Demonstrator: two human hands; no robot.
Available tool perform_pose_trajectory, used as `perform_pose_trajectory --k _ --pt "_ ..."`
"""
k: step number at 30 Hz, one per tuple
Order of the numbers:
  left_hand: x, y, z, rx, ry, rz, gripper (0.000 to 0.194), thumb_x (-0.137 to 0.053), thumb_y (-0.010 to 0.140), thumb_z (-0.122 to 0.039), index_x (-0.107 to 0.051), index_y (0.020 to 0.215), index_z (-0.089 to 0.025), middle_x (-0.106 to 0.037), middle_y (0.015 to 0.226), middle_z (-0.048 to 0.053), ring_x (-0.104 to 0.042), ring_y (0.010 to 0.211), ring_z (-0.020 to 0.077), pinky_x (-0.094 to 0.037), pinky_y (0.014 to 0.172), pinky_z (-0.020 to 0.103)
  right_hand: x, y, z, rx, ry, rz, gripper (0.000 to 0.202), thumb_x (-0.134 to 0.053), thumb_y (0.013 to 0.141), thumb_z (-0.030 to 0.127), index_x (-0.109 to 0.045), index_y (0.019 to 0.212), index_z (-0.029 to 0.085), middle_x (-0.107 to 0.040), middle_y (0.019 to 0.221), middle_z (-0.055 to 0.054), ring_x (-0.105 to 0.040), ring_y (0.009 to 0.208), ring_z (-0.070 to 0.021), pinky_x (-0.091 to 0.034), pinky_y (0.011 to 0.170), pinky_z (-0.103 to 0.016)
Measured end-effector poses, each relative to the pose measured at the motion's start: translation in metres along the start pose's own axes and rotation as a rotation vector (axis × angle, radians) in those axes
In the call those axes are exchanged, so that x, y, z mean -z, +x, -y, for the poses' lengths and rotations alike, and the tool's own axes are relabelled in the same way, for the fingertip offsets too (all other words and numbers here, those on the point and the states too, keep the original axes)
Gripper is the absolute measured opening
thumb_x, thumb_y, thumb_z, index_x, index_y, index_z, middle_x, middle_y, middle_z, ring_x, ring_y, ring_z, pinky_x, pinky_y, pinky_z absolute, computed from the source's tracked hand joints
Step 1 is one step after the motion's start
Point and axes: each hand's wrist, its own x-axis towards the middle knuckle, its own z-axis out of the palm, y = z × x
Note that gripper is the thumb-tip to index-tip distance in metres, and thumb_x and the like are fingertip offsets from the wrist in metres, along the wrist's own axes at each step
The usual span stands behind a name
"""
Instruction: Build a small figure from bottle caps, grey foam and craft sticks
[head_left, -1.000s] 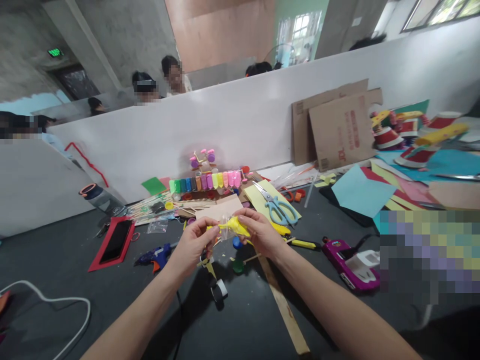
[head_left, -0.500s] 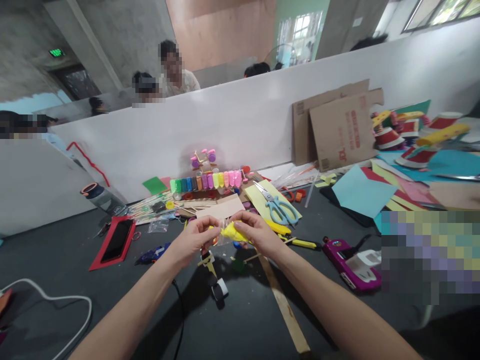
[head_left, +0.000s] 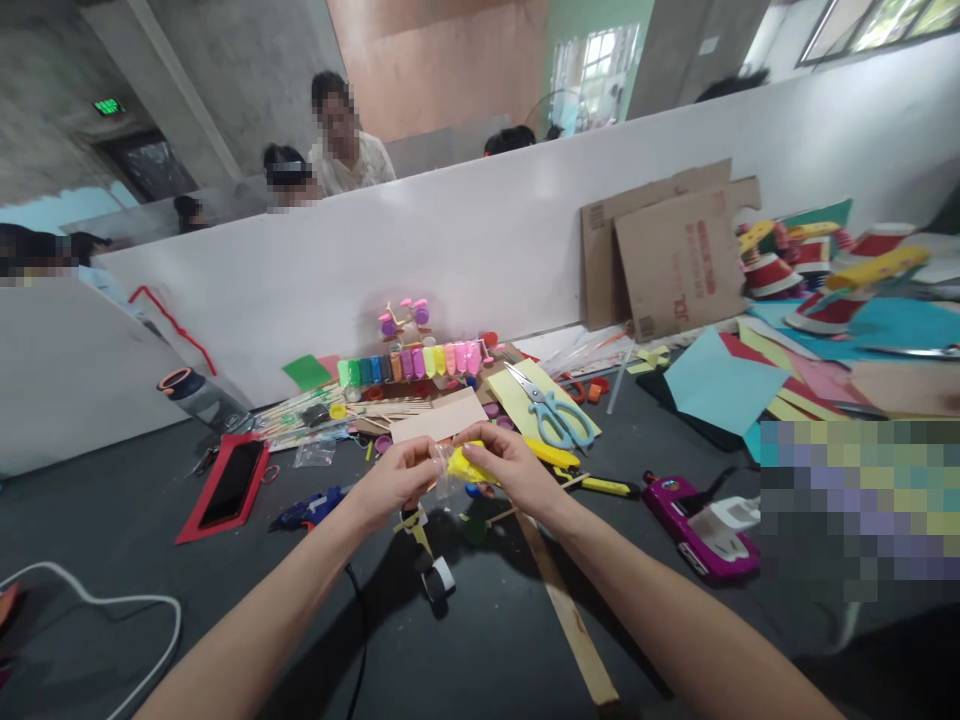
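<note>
Where both forearms meet above the dark table (head_left: 150,520), a small clear bag of yellow pieces (head_left: 459,467) is pinched between the left hand (head_left: 390,485) and right hand (head_left: 504,468). It is judged light, soft and slippery, best gripped at its edges. Beyond it, scissors (head_left: 559,415) are seen.

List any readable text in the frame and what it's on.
Red print on the cardboard sheet leaning on the white partition: too blurred to read.
Green lit sign high on the concrete wall: too small to read.
Nothing readable on the yellow piece held between the left hand and right hand.
</note>
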Motion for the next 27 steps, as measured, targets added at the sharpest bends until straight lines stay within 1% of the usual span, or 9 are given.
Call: perform_pose_trajectory --k 2,6,8,11,13,17,21,23,27 --pt "-0.002 0.003 0.005 -0.028 0.009 -0.019 0.028 -0.069 0.08 -0.039 -0.053 0.072 -0.018 -0.044 0.056 -0.008 -0.032 0.043 0.0063 -0.024 0.042 0.02 -0.001 -0.001 0.0 0.0 -0.021 0.003 0.033 -0.069 0.08 0.05 -0.064 0.093 0.02 -0.057 0.068 0.003 -0.046 0.047 -0.0085 -0.039 0.042 -0.02" --pt "-0.007 0.007 0.013 -0.101 -0.007 -0.104 0.028 -0.068 0.086 -0.035 -0.054 0.073 -0.016 -0.048 0.067 -0.005 -0.042 0.054 0.008 -0.034 0.05 0.021 -0.002 0.0 0.0 0.002 -0.039 0.003 0.036 -0.067 0.082 0.053 -0.065 0.095 0.019 -0.056 0.067 0.003 -0.046 0.046 -0.0086 -0.038 0.041 -0.02" --pt "-0.008 0.007 0.015 -0.097 -0.046 -0.111 0.032 -0.067 0.087 -0.041 -0.051 0.072 -0.017 -0.044 0.063 -0.007 -0.037 0.051 0.0072 -0.03 0.047 0.02 -0.001 0.001 0.0 0.001 -0.038 -0.002 0.037 -0.066 0.082 0.054 -0.065 0.095 0.019 -0.057 0.069 0.003 -0.047 0.047 -0.0089 -0.039 0.042 -0.021" --pt "-0.005 0.002 0.016 -0.04 -0.123 -0.048 0.04 -0.063 0.084 -0.054 -0.046 0.074 -0.02 -0.03 0.055 -0.011 -0.021 0.043 0.006 -0.019 0.042 0.02 0.0 0.002 0.001 -0.004 -0.026 -0.013 0.037 -0.066 0.082 0.055 -0.064 0.092 0.019 -0.056 0.069 0.003 -0.048 0.047 -0.0091 -0.038 0.041 -0.021" --pt "-0.002 -0.003 0.016 -0.009 -0.159 -0.015 0.043 -0.063 0.081 -0.059 -0.044 0.075 -0.022 -0.026 0.053 -0.012 -0.017 0.043 0.0057 -0.015 0.041 0.02 0.0 0.003 0.0 -0.007 -0.015 -0.016 0.037 -0.066 0.082 0.055 -0.063 0.09 0.019 -0.055 0.068 0.003 -0.047 0.046 -0.0091 -0.037 0.04 -0.021" --pt "0.0 -0.008 0.016 -0.005 -0.161 -0.029 0.044 -0.069 0.076 -0.057 -0.046 0.073 -0.02 -0.029 0.053 -0.012 -0.018 0.044 0.0044 -0.014 0.042 0.019 -0.001 0.002 -0.001 0.001 -0.021 -0.023 0.037 -0.065 0.083 0.054 -0.063 0.092 0.019 -0.056 0.069 0.003 -0.047 0.047 -0.0086 -0.037 0.041 -0.02" --pt "-0.002 -0.007 0.015 -0.014 -0.111 -0.053 0.046 -0.075 0.07 -0.057 -0.051 0.07 -0.018 -0.033 0.052 -0.011 -0.021 0.043 0.0035 -0.013 0.042 0.019 -0.002 0.002 -0.002 0.012 -0.045 -0.022 0.036 -0.065 0.083 0.054 -0.062 0.092 0.019 -0.055 0.068 0.003 -0.046 0.047 -0.0082 -0.037 0.041 -0.02" --pt "-0.003 -0.004 0.015 -0.016 -0.094 -0.062 0.046 -0.074 0.072 -0.057 -0.05 0.068 -0.018 -0.034 0.051 -0.011 -0.021 0.042 0.0034 -0.013 0.041 0.02 -0.003 0.001 -0.003 0.015 -0.058 -0.015 0.035 -0.065 0.083 0.053 -0.062 0.092 0.019 -0.055 0.069 0.003 -0.046 0.047 -0.0084 -0.038 0.04 -0.02" --pt "-0.004 0.006 0.019 -0.025 -0.066 -0.068 0.041 -0.073 0.08 -0.049 -0.051 0.068 -0.016 -0.041 0.056 -0.009 -0.024 0.043 0.0037 -0.016 0.041 0.019 -0.005 0.001 -0.005 0.018 -0.081 -0.014 0.033 -0.065 0.083 0.05 -0.063 0.093 0.018 -0.055 0.069 0.003 -0.046 0.047 -0.008 -0.039 0.041 -0.02"
